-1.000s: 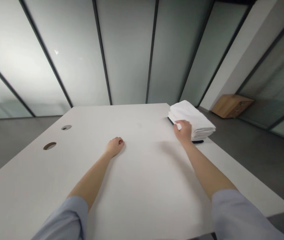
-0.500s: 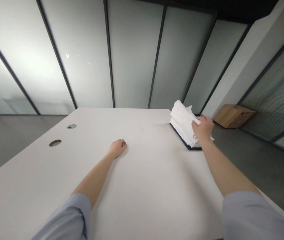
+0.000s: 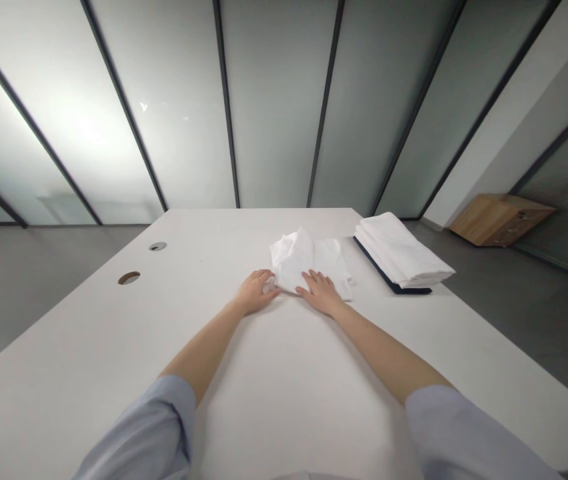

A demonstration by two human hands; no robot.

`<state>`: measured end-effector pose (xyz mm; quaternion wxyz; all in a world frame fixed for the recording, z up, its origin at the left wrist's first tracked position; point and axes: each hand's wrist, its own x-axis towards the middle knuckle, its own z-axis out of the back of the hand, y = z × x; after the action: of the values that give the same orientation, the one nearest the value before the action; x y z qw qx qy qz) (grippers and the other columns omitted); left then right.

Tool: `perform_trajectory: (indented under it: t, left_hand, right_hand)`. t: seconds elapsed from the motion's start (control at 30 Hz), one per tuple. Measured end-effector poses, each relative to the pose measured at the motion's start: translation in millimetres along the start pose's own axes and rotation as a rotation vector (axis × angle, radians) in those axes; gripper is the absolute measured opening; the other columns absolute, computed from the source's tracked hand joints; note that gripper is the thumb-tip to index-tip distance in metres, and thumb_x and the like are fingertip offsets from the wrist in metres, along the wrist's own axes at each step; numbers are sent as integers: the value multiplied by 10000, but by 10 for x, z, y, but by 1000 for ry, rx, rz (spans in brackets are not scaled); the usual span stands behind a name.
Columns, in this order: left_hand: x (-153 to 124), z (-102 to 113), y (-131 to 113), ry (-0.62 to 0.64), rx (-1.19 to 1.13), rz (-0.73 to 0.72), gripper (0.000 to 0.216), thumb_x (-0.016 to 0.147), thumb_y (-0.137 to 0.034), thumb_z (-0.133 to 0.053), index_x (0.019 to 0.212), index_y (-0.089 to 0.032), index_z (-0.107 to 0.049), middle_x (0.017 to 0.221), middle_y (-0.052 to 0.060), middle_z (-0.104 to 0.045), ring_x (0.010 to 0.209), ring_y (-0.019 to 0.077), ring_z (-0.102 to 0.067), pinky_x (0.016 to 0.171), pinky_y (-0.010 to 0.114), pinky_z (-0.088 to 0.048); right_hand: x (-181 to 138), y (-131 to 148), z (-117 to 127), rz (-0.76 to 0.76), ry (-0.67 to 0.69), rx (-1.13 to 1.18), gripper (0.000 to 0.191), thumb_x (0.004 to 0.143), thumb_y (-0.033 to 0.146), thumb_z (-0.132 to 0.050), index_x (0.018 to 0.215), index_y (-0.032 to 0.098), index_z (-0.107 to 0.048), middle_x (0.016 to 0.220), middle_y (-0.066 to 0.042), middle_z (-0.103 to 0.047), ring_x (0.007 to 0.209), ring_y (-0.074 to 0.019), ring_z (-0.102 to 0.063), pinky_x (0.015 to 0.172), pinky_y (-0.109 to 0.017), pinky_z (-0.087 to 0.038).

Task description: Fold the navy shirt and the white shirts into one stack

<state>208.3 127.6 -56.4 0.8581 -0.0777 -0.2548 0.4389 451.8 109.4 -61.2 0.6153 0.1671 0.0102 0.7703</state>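
Observation:
A single white cloth [image 3: 309,261], loosely folded and rumpled, lies on the white table [image 3: 284,373] in front of me. My left hand [image 3: 255,291] rests at its near left corner with the fingers curled onto the edge. My right hand [image 3: 320,291] lies flat on its near edge, fingers stretched out. To the right, a stack of folded white cloths [image 3: 401,250] sits on a dark flat board [image 3: 394,285].
Two round cable holes [image 3: 129,278] are set into the table's left side. Frosted glass panels with dark frames stand behind the table. A low wooden cabinet [image 3: 501,217] stands on the grey floor at the far right.
My right hand lifted one cloth off the stack and brought it left to the table's middle. My left hand moved forward onto the cloth. The camera view shifted.

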Motion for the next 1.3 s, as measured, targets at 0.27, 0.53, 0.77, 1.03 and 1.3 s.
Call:
perform_trajectory:
  t: [0.27,0.53,0.77,1.03,1.3]
  left_hand:
    - [19,-17,-147,23,49,-58,502,842,-565,-544,1137,-167,-622,1230,142,-589,1194,287,-504,1018,398,-389]
    - [118,90,341,-565,-205,578,404,951,-401,-306,784,-184,-602,735,63,-643,796,214,-629,720,298,-465]
    - [-142,413,1108,-1118,-295,1024,303,780,-142,-454,1070,-146,-539,1060,106,-601,1023,215,-581,924,354,-432]
    - [13,225,408,-236,53,477,285,867,-394,-480,1043,-217,-618,1032,86,-651,1024,245,-588,954,397,-432]
    - [-21,-163,-203,129,304,522,986,719,-847,-380,1414,-148,-409,1488,281,-315,1375,496,-218,999,737,-183]
  right_hand:
    - [-125,59,-33,259,204,158,783,849,620,-503,1472,164,-368,1546,-153,-284,1404,-296,-301,1126,-437,-252]
    - [-79,121,-20,105,254,137,800,913,624,-349,1512,104,-241,1561,-167,-230,1434,-245,-238,1156,-381,-189]
    - [-24,103,127,-93,211,-78,599,949,530,-365,1372,120,-472,1469,-223,-391,1373,-309,-342,1068,-470,-287]
    - [-98,114,325,68,186,224,375,948,414,-396,973,212,-711,833,-49,-730,760,-183,-644,714,-269,-425]
    - [41,-365,269,-270,-68,-86,405,864,352,-484,1197,160,-614,1241,-152,-615,1159,-306,-514,961,-414,-353]
